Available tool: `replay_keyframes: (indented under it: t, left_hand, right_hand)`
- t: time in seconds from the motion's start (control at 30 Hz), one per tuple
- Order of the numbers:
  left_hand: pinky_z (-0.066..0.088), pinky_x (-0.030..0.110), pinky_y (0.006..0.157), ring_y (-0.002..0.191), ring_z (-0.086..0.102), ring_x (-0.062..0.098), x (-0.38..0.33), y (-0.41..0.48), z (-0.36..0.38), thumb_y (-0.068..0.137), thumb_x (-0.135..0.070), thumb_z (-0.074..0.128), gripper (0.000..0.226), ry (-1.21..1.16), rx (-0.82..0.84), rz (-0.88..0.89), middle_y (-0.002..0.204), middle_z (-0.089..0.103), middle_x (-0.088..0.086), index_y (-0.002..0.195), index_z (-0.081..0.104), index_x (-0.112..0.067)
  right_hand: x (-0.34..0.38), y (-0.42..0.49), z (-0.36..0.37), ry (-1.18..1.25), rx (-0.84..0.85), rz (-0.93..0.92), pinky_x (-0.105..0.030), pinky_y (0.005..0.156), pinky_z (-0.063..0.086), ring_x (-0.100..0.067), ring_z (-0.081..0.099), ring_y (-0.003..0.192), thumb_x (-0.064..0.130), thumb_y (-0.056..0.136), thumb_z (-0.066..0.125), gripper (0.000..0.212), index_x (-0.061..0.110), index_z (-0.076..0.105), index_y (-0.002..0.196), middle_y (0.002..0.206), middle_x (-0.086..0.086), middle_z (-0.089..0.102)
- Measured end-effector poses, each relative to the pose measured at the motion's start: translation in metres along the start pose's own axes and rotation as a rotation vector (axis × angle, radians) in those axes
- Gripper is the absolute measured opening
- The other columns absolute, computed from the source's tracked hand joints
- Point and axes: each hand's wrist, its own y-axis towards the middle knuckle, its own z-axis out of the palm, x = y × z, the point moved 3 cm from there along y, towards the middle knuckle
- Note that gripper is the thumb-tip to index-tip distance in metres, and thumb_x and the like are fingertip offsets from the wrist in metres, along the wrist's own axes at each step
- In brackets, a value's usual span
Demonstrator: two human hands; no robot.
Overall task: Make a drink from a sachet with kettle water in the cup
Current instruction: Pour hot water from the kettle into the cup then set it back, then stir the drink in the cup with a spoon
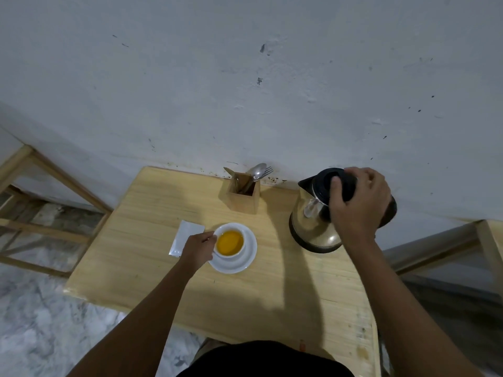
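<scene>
The right hand [359,202] wraps the steel kettle's [313,227] black handle, hiding it, right of centre. The left hand [197,248] pinches the white cup's [230,243] handle (amber liquid inside) on its saucer [251,250], covering part of the white sachet [185,235] on the pale wooden tabletop [163,268].

Bare forearms, no sleeves; dark garment [265,359] at torso.

Both bare forearms extended forward from the bottom edge, left reaching less far than right. Left hand [198,247] palm down, fingers [208,237] curled and pinched at the rim of the white ceramic cup of orange liquid [230,242]. Right hand [359,202] raised higher, fingers wrapped over the black handle of the shiny steel kettle [313,213], thumb across the lid.
</scene>
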Motion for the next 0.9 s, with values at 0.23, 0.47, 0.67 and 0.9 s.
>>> replay_keyframes:
  t: [0.23, 0.47, 0.67, 0.9]
  left_hand:
    - [0.057, 0.042, 0.074, 0.066, 0.058, 0.021, 0.008, 0.013, -0.011, 0.094, -0.012, 0.051, 0.027, -0.059, 0.139, -0.008, 0.078, 0.063, 0.007, 0.116, 0.067, -0.011]
    - [0.057, 0.035, 0.069, 0.074, 0.064, 0.019, 0.01, 0.024, -0.02, 0.093, -0.017, 0.056, 0.032, -0.013, 0.257, 0.044, 0.091, 0.069, 0.008, 0.123, 0.063, -0.009]
    - [0.052, 0.027, 0.059, 0.064, 0.061, 0.015, 0.013, 0.029, -0.024, 0.094, -0.02, 0.052, 0.03, 0.028, 0.333, 0.13, 0.086, 0.068, 0.005, 0.118, 0.068, -0.013]
    - [0.048, 0.018, 0.05, 0.055, 0.055, 0.007, 0.012, 0.032, -0.026, 0.096, -0.018, 0.051, 0.03, 0.047, 0.364, 0.205, 0.085, 0.063, 0.004, 0.121, 0.065, -0.011]
  right_hand:
    - [0.102, -0.028, 0.082, 0.138, 0.538, -0.181, -0.02, 0.06, 0.04, -0.012, 0.059, 0.08, 0.028, 0.092, 0.06, 0.017, 0.02, 0.068, 0.104, 0.1, 0.005, 0.062]
    - [0.105, -0.028, 0.187, -0.136, 0.93, 0.152, -0.033, 0.071, 0.052, -0.018, 0.062, 0.083, 0.041, 0.088, 0.053, 0.03, 0.025, 0.061, 0.113, 0.094, 0.003, 0.069]
    - [0.102, -0.027, 0.227, -0.231, 0.985, 0.234, -0.031, 0.063, 0.055, -0.021, 0.068, 0.069, 0.037, 0.09, 0.052, 0.025, 0.016, 0.065, 0.097, 0.073, -0.002, 0.069]
    - [0.101, -0.03, 0.244, -0.226, 0.938, 0.258, -0.026, 0.051, 0.047, -0.021, 0.062, 0.057, 0.022, 0.095, 0.05, 0.023, 0.008, 0.066, 0.086, 0.061, -0.002, 0.062]
